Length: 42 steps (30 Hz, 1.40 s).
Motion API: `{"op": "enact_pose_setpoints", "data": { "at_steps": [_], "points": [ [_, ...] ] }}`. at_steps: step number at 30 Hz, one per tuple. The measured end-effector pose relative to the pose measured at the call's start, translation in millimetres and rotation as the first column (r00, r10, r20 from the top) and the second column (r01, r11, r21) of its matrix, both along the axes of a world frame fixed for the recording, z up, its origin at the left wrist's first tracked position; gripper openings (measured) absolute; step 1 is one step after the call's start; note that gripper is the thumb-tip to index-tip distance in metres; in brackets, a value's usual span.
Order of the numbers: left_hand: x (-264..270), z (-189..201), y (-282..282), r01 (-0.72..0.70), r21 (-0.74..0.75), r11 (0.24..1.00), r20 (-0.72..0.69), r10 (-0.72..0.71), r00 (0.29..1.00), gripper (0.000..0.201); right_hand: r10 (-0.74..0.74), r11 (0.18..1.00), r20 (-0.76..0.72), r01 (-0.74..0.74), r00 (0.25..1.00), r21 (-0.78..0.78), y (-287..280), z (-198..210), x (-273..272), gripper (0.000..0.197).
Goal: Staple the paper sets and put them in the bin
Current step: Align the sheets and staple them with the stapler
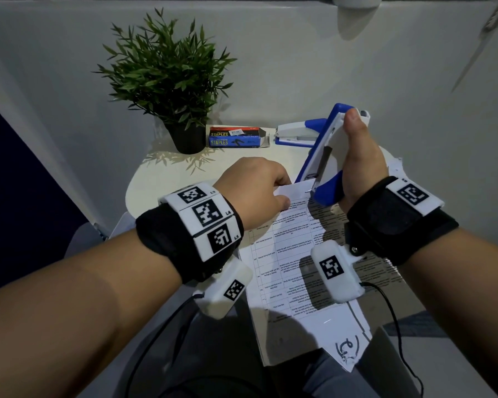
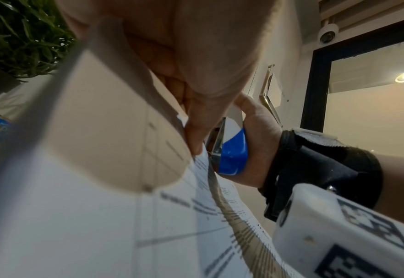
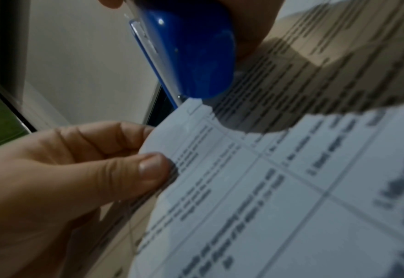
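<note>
A set of printed sheets (image 1: pixel 288 259) hangs in the air in front of me, its top corner pinched by my left hand (image 1: pixel 259 193) between thumb and fingers (image 3: pixel 148 169). My right hand (image 1: pixel 357 168) grips a blue and white stapler (image 1: pixel 325 156), held steeply with its mouth at the top corner of the sheets (image 3: pixel 196 116). The stapler's blue end (image 2: pixel 232 154) touches the paper edge right beside my left fingers. In the right wrist view the printed sheets (image 3: pixel 267 188) fill the lower right. No bin shows in any view.
A small round white table (image 1: pixel 161 173) carries a potted green plant (image 1: pixel 167 81), a box of staples (image 1: pixel 236 137) and a second blue and white stapler (image 1: pixel 296 135). A grey wall stands close behind. More paper lies under the held set at the right.
</note>
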<state>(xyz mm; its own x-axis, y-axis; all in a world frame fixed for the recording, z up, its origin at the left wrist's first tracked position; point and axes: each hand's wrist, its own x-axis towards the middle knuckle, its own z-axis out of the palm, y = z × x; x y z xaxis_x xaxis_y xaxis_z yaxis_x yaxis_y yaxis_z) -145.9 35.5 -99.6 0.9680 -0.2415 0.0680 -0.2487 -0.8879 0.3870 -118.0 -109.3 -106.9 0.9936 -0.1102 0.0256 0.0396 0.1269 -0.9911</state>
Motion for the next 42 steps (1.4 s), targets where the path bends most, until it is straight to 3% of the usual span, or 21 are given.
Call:
{"op": "enact_pose_setpoints", "data": {
  "at_steps": [4, 8, 12, 14, 16, 20, 22, 25, 27, 32, 36, 39, 40, 42],
  "points": [
    [2, 1, -2, 0.022, 0.032, 0.999, 0.001, -0.022, 1.000, 0.028, 0.000, 0.999, -0.001, 0.000, 1.000, -0.034, -2, -1, 2, 0.079],
    [2, -5, 11, 0.002, 0.067, 0.998, -0.034, 0.000, 0.999, 0.026, -0.117, 0.978, 0.019, 0.119, 0.993, -0.171, -24, -1, 15, 0.092],
    [3, -15, 25, -0.064, 0.002, 0.998, -0.111, 0.064, 0.992, 0.032, -0.223, 0.966, -0.020, 0.218, 0.975, -0.136, -48, 10, 22, 0.078],
    [7, -16, 24, -0.078, -0.006, 0.997, -0.115, 0.077, 0.990, 0.031, -0.190, 0.976, -0.014, 0.187, 0.982, -0.114, -48, 14, 22, 0.075],
    [11, -15, 21, -0.078, 0.008, 0.997, -0.107, 0.078, 0.991, 0.027, -0.123, 0.984, 0.011, 0.123, 0.992, -0.129, -42, 18, 15, 0.048],
    [18, -9, 20, -0.064, 0.089, 0.994, -0.138, 0.076, 0.987, 0.019, -0.042, 0.941, -0.019, 0.034, 0.999, -0.336, -36, 15, 13, 0.053],
    [21, -7, 23, -0.051, 0.141, 0.989, -0.164, 0.075, 0.984, 0.016, -0.047, 0.869, -0.090, -0.004, 0.995, -0.495, -39, 11, 18, 0.053],
    [24, -6, 31, -0.050, 0.202, 0.978, -0.194, 0.090, 0.977, 0.018, -0.026, 0.592, -0.211, -0.155, 0.977, -0.791, -49, 5, 29, 0.051],
    [24, -9, 36, -0.050, 0.227, 0.973, -0.206, 0.098, 0.974, 0.020, -0.002, 0.483, -0.259, -0.226, 0.966, -0.846, -58, -2, 36, 0.035],
    [21, -14, 36, -0.051, 0.226, 0.973, -0.213, 0.100, 0.972, 0.024, -0.161, 0.355, -0.429, -0.354, 0.889, -0.865, -68, -11, 37, 0.037],
    [22, -14, 32, -0.045, 0.190, 0.981, -0.250, 0.093, 0.964, 0.025, -0.162, 0.221, -0.408, -0.370, 0.898, -0.902, -65, -3, 35, 0.038],
    [22, -13, 31, -0.058, 0.122, 0.991, -0.331, 0.096, 0.939, 0.025, -0.159, 0.090, -0.272, -0.261, 0.949, -0.961, -61, 16, 29, 0.039],
    [22, -13, 30, -0.064, 0.102, 0.993, -0.349, 0.096, 0.932, 0.025, -0.147, 0.079, -0.191, -0.181, 0.971, -0.980, -57, 23, 26, 0.038],
    [22, -11, 28, -0.071, 0.077, 0.995, -0.361, 0.094, 0.928, 0.024, -0.082, 0.173, -0.074, -0.059, 0.994, -0.983, -46, 33, 17, 0.031]
  ]
}}
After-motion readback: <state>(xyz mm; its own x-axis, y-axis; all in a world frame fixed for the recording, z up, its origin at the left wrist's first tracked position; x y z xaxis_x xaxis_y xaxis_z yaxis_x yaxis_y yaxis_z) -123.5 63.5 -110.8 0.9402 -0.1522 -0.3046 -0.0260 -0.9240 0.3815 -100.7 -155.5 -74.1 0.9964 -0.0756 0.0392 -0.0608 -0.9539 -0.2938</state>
